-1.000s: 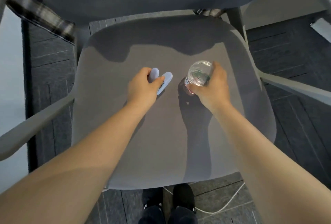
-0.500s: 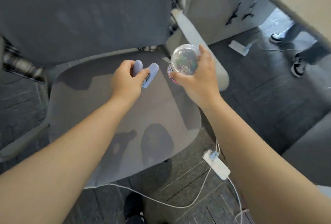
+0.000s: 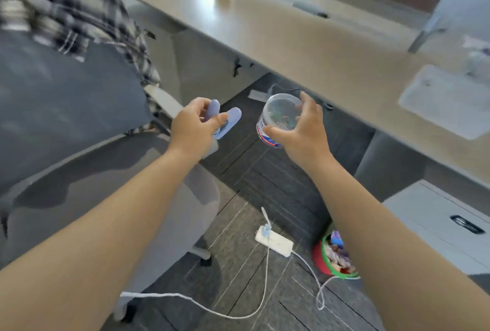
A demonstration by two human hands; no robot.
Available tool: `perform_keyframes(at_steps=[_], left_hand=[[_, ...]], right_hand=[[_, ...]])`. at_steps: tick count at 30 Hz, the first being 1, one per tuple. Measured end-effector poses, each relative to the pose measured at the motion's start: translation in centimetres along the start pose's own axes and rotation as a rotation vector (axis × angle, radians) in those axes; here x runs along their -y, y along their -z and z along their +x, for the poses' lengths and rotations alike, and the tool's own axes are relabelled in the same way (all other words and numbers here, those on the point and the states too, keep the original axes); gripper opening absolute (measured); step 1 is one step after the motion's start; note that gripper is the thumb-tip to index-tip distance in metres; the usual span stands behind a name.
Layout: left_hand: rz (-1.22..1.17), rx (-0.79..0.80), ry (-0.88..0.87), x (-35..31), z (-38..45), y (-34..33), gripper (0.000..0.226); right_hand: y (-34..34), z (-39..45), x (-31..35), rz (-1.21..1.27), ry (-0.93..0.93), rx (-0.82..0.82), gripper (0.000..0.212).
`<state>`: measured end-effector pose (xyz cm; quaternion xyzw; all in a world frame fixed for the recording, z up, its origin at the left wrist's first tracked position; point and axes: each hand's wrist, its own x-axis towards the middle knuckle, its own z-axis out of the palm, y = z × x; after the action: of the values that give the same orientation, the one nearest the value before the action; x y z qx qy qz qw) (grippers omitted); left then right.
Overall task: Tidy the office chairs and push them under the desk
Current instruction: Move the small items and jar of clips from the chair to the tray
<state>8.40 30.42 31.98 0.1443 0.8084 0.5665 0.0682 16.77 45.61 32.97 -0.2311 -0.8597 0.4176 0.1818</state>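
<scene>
**Two hands full, one chair out from the counter**

One long pale counter (image 3: 305,47) runs from 11 o'clock to 3 o'clock across the top of the view, with dark carpet tiles (image 3: 265,185) on the floor beneath and in front of it. On the counter lie a dark pen-like item (image 3: 311,10), blurred, and a white pad-shaped thing (image 3: 448,100) at 2 o'clock. One grey office chair (image 3: 87,179) stands at 9 o'clock, its seat out in the open and not under the counter; one checked shirt (image 3: 79,10) hangs over its backrest. One grey drawer cabinet (image 3: 437,222) sits at 4 o'clock under the counter.

The left hand (image 3: 193,129) is curled round one lilac stapler (image 3: 225,121), held above the chair's right edge. The right hand (image 3: 305,132) grips one clear round tub (image 3: 278,118) of coloured clips, just beside the stapler but apart from it, both over the floor.

On the carpet at 6 o'clock lie one white power strip (image 3: 274,243) with white cords (image 3: 191,301) trailing off, and one small green-rimmed bin (image 3: 336,273) of scraps, partly hidden by the right forearm.
</scene>
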Motion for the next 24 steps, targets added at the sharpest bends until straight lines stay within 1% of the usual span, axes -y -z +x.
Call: perform_keyframes(at_steps=[6, 10, 13, 15, 18, 21, 24], left_hand=[[-0.005, 0.190, -0.123, -7.0, -1.8, -5.0, 0.008], [0.056, 0.313, -0.196, -11.0, -3.5, -9.6, 0.009], [0.096, 0.386, -0.237, -13.9, -4.7, -13.9, 0.014], [0.109, 0.423, -0.241, -15.8, -5.4, -17.1, 0.017], [0.106, 0.468, -0.261, -18.3, -6.3, -22.1, 0.011], [0.128, 0.467, -0.273, -20.5, -7.0, -27.4, 0.012], [0.119, 0.463, -0.249, -22.3, -7.4, -32.1, 0.011]], right_hand=[[9.9, -3.5, -1.1, -0.038, -0.118, -0.196, 0.088], [16.7, -5.9, -3.0, -0.064, -0.182, -0.319, 0.087], [21.7, -7.2, -5.1, -0.063, -0.234, -0.388, 0.085], [24.9, -7.6, -6.9, -0.069, -0.252, -0.416, 0.082], [29.7, -7.3, -10.2, -0.085, -0.268, -0.445, 0.077], [34.5, -6.1, -13.7, -0.083, -0.271, -0.446, 0.074], [38.9, -4.8, -17.0, -0.082, -0.277, -0.443, 0.074]])
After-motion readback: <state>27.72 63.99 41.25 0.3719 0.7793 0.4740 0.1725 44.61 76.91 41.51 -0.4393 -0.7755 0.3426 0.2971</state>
